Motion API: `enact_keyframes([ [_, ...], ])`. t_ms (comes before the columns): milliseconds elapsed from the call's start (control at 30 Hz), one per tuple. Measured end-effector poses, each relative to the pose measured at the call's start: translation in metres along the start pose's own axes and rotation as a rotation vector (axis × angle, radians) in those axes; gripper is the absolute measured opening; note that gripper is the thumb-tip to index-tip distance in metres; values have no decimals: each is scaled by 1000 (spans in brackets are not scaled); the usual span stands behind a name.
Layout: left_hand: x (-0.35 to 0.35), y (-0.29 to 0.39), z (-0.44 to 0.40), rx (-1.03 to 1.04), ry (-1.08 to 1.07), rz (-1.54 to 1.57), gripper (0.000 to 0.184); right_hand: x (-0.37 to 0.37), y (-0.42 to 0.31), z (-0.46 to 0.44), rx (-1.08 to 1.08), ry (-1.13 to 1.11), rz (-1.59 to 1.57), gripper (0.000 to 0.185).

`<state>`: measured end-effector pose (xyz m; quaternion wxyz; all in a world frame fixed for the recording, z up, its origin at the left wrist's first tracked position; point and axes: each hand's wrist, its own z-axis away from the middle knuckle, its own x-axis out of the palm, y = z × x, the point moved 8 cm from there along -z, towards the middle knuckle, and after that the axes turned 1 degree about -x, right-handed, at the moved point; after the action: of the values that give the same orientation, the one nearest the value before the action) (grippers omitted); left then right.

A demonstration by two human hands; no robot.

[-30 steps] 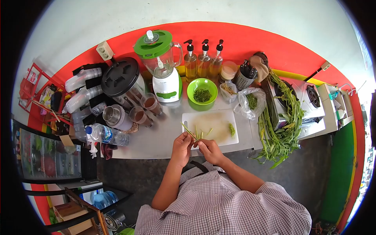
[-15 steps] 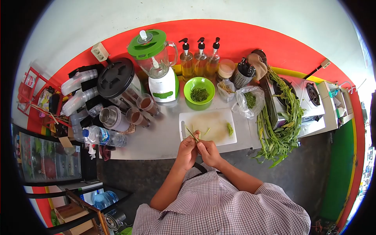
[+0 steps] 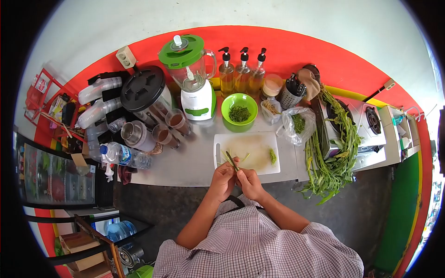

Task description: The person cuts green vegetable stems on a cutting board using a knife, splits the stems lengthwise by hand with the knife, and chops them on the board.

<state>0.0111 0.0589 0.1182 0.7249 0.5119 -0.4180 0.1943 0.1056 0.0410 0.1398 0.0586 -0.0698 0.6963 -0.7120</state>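
Note:
My left hand (image 3: 224,178) and my right hand (image 3: 249,181) meet at the near edge of a white cutting board (image 3: 259,166). Both have their fingers closed on a thin green stem (image 3: 232,160), which points up and to the left. Short cut stem pieces lie on the board, some of them partly behind my fingers. A small bunch of green bits (image 3: 272,156) rests at the board's right side. Beyond the board stands a green bowl (image 3: 252,103) holding chopped greens (image 3: 239,113). Right of it, a plastic bag (image 3: 301,136) contains more greens.
Long leafy stems (image 3: 331,162) drape over a gas stove (image 3: 366,137) at the right. Behind are a blender (image 3: 197,103) and pump bottles (image 3: 242,76). Two brown-filled cups (image 3: 179,123), a water bottle (image 3: 125,155) and a black-lidded container (image 3: 143,88) stand at the left.
My hands have come closer together, and the stem between them has turned more upright. The camera view has shifted slightly.

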Motion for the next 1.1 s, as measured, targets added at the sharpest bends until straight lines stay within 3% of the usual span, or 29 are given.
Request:
enact_keyframes([
  [167, 0, 4, 3, -46, 40, 63, 26, 3, -4, -2, -15, -50, -13, 38],
  [367, -4, 17, 7, 94, 59, 133, 36, 9, 3, 1, -30, -99, 73, 38],
  [433, -8, 4, 9, -19, 58, 107, 35, 9, 0, 0, -44, -85, 66, 37],
  [767, -5, -5, 8, -45, 35, 54, 27, 3, -18, -2, -13, -39, 89, 32],
  [1100, -30, 11, 6, 138, 280, -169, 20, -4, -21, -8, -72, 34, 321, 21],
])
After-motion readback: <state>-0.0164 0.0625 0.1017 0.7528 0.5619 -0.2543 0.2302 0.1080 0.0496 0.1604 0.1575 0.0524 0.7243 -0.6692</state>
